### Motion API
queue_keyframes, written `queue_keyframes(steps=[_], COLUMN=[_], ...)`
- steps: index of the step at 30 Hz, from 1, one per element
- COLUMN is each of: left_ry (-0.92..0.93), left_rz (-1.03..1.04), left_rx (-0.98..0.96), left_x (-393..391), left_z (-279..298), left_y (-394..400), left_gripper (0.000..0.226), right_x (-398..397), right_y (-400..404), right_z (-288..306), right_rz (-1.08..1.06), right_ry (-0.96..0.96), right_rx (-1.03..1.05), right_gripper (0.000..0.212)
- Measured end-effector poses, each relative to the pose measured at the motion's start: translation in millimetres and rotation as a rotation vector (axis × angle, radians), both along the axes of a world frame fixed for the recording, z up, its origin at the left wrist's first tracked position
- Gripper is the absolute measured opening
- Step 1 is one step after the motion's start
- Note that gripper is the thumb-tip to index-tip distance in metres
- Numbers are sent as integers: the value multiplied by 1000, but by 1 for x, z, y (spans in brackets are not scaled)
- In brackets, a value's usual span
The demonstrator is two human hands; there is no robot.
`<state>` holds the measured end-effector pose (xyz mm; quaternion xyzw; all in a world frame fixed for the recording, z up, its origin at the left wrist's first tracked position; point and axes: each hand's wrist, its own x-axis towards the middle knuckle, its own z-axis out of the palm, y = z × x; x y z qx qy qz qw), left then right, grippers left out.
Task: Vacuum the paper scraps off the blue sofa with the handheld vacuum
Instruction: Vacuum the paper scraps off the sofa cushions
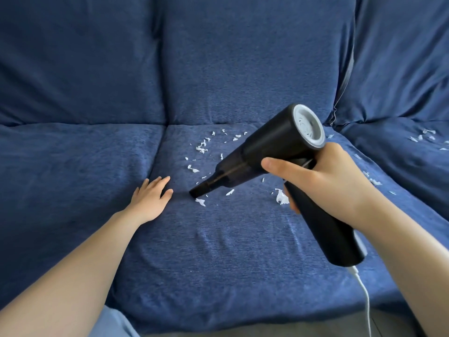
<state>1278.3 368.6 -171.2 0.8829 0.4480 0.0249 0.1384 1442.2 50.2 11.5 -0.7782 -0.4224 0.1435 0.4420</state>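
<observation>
My right hand (323, 181) grips the handle of a black handheld vacuum (267, 152). Its narrow nozzle (198, 190) points down and left and touches the seat of the blue sofa (218, 251). Several white paper scraps (201, 148) lie scattered on the middle seat cushion, behind and beside the nozzle. One scrap (200, 202) sits right at the nozzle tip, and a larger one (280, 197) lies near my right fingers. My left hand (151, 197) rests flat on the cushion just left of the nozzle, fingers straight.
A white cable (365, 297) hangs from the bottom of the vacuum's handle toward the floor. More scraps (424, 136) lie on the right-hand cushion. The sofa's back cushions (243, 57) rise behind the seat.
</observation>
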Motion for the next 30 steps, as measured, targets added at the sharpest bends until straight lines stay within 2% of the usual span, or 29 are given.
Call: queue_keyframes(steps=[6,13,20,25,30], left_ry=[-53,-98,-23,-6,3], left_rz=[65,105,144,149,149], left_rx=[-55,-103,-74,-86,-94], left_x=[18,26,35,35,36], left_z=[0,0,-1,2,1], left_y=[-5,-10,-18,-22,-21], left_gripper=[56,59,61,63,63], right_x=[24,36,28,22,17], right_y=[-4,-14,-22,-17,-4], right_z=[5,5,-4,-10,-13], right_rz=[59,58,-38,-58,0], right_ry=[70,-13,-126,-55,47], right_rx=[34,31,39,125,103], right_gripper=[41,50,53,57,46])
